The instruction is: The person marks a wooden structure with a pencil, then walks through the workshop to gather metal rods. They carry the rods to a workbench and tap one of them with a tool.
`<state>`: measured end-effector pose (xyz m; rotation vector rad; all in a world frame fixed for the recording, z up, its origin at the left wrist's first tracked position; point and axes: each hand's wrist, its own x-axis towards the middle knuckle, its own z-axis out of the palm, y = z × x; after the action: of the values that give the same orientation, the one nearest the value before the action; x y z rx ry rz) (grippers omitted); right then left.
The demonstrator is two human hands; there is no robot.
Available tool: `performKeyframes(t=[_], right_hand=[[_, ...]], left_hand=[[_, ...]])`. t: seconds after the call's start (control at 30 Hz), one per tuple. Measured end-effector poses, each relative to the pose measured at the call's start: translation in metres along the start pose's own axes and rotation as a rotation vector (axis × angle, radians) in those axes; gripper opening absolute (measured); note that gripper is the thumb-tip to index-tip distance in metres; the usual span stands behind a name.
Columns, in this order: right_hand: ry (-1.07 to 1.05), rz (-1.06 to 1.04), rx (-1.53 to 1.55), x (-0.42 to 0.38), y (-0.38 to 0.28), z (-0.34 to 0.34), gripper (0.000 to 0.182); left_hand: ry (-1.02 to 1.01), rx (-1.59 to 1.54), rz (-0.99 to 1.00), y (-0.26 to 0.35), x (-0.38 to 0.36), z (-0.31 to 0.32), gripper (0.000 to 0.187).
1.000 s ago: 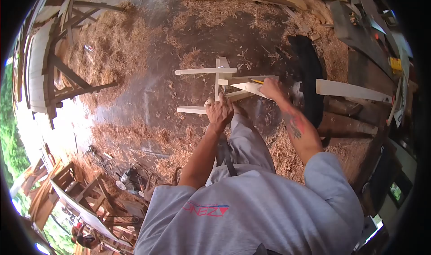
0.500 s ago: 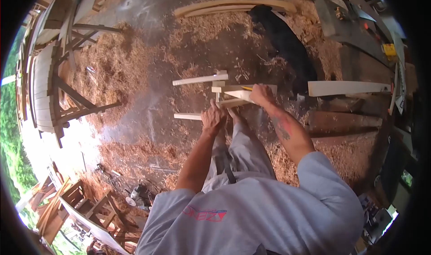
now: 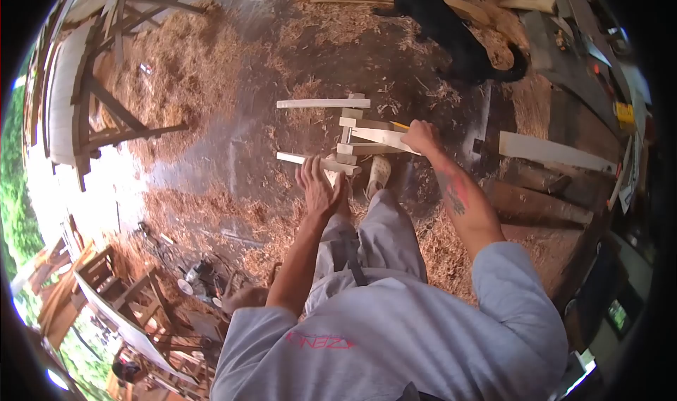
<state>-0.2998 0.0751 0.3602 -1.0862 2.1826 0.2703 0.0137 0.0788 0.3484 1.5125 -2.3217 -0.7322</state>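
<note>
While left hand (image 3: 321, 186) lies spread, palm just beside lower slat of frame (image 3: 345, 136), nothing clamps it. Right hand (image 3: 423, 136) closed on pencil (image 3: 400, 126) at frame's upper rail. Frame stands on floor (image 3: 233, 154) before shoe (image 3: 378, 175). Risk: frame tips, shavings (image 3: 169, 69) slippery. Dog (image 3: 451, 34) beyond may bump.

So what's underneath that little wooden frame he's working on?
Under the wooden frame lies dark floor strewn with wood shavings. His shoe sits by its near end. The right hand and left hand cover parts, so the floor there is hidden.
</note>
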Motion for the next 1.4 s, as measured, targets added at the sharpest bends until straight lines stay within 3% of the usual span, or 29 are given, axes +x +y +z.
performKeyframes(t=[0.17, 0.23, 0.27, 0.37, 0.47, 0.5, 0.57, 0.63, 0.7, 0.77, 0.83, 0.9, 0.97, 1.03, 1.17, 1.23, 1.37, 1.4], right_hand=[[-0.032, -0.023, -0.001, -0.002, -0.004, 0.0, 0.033], [-0.054, -0.016, -0.02, -0.008, -0.009, -0.008, 0.033], [-0.077, 0.018, -0.016, -0.012, -0.014, -0.013, 0.034], [-0.116, 0.044, -0.032, -0.004, -0.01, -0.007, 0.035], [-0.128, 0.027, -0.053, -0.001, -0.008, -0.005, 0.037], [-0.135, 0.036, -0.071, -0.002, -0.005, -0.004, 0.037], [-0.109, 0.027, -0.078, 0.001, -0.006, -0.003, 0.048], [-0.103, 0.011, -0.059, 0.004, -0.004, -0.001, 0.049], [-0.067, -0.016, -0.085, 0.002, 0.0, 0.001, 0.049], [-0.145, 0.03, -0.114, -0.001, 0.0, 0.001, 0.045], [-0.243, 0.032, -0.007, 0.005, -0.002, -0.002, 0.052], [-0.37, -0.08, 0.16, 0.013, 0.013, 0.019, 0.04], [-0.774, 0.103, 0.369, 0.018, 0.014, 0.03, 0.033], [-0.984, 0.259, 0.565, 0.007, 0.007, 0.034, 0.032], [-0.996, 0.416, 0.543, -0.015, -0.004, 0.024, 0.032], [-0.93, 0.451, 0.642, -0.016, 0.003, 0.026, 0.031], [-0.786, 0.464, 0.711, -0.022, 0.0, 0.027, 0.024], [-0.79, 0.471, 0.704, -0.024, -0.001, 0.028, 0.024]], left_hand=[[-0.007, -0.051, -0.151, 0.011, -0.053, -0.003, 0.085], [-0.077, -0.443, -0.544, 0.007, -0.056, 0.027, 0.09], [-0.133, -0.402, -0.578, -0.001, -0.055, 0.042, 0.094], [-0.111, -0.306, -0.417, -0.009, -0.041, 0.072, 0.089], [-0.056, -0.786, -0.387, -0.016, -0.012, 0.089, 0.073], [-0.174, -0.915, -0.404, -0.033, -0.006, 0.107, 0.067], [-0.227, -0.944, -0.384, -0.021, 0.003, 0.096, 0.065], [-0.088, -0.927, -0.354, -0.024, -0.002, 0.107, 0.063], [-0.125, -0.961, -0.278, -0.019, 0.009, 0.1, 0.063], [-0.186, -1.168, -0.301, -0.019, 0.008, 0.097, 0.06], [-0.139, -1.12, -0.326, -0.023, 0.01, 0.099, 0.055], [0.052, -0.555, -0.036, -0.034, 0.006, 0.122, 0.052], [0.088, -0.924, -0.231, -0.033, -0.003, 0.137, 0.057], [0.122, -1.217, -0.393, -0.03, -0.015, 0.144, 0.061], [0.114, -1.284, -0.473, -0.025, -0.038, 0.147, 0.066], [0.209, -0.877, -0.396, -0.006, -0.033, 0.128, 0.066], [0.301, -0.843, -0.387, -0.001, -0.025, 0.132, 0.055], [0.269, -1.0, -0.458, 0.003, -0.024, 0.132, 0.052]])
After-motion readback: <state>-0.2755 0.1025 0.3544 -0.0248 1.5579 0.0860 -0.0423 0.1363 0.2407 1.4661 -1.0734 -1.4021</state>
